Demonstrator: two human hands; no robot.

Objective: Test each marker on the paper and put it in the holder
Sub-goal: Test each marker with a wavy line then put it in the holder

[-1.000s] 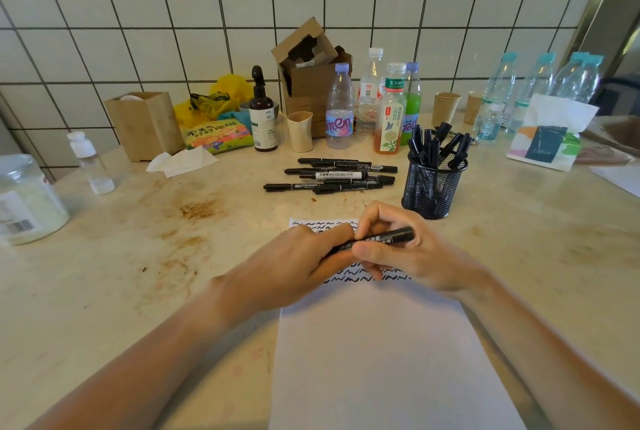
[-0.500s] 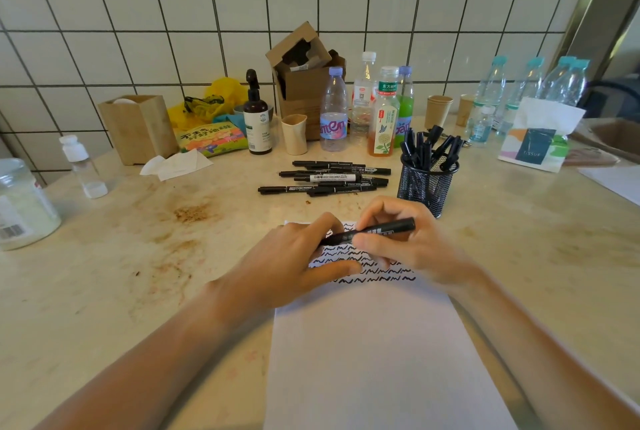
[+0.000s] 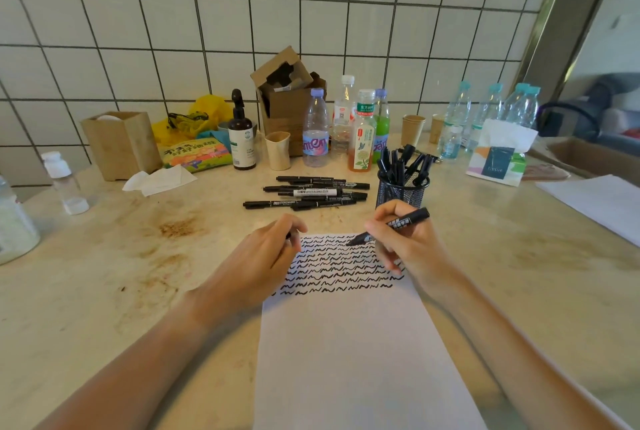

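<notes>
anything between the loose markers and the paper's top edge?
No. Head view shows bare counter between the loose markers and the paper.

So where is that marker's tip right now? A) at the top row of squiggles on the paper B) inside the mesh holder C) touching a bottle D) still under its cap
A: the right hand holds the uncapped marker, tip at the paper's top row of squiggles.

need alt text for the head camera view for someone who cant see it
A person's right hand holds an uncapped black marker, tip near the top of a paper covered in squiggles, while the left hand pinches what looks like its cap. More markers lie beyond, beside a mesh holder with markers in it.
</notes>
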